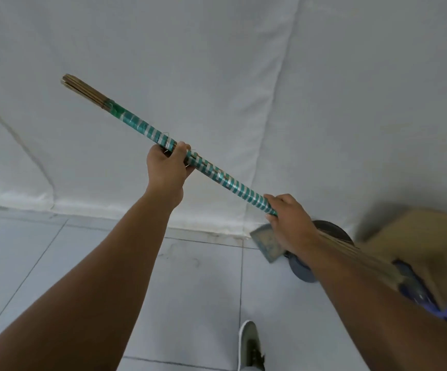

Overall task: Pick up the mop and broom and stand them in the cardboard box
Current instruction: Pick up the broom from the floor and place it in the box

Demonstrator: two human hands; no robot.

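Observation:
I hold the broom (225,180) slanted in the air in front of a white wall. Its handle is wrapped in green and silver striped tape, and its bare stick end points up to the left. My left hand (167,167) grips the handle near the middle. My right hand (288,220) grips it lower, toward the bristles. The straw bristles (350,250) run down to the right behind my right forearm, over the blurred cardboard box (415,236) at the right edge. Something blue (417,293) shows beside the box; I cannot tell whether it is the mop.
A dark round object (329,230) and a small greenish flat piece (266,243) lie on the tiled floor by the wall, left of the box. My shoe (250,346) is at the bottom centre. Grey floor tiles stretch to the left.

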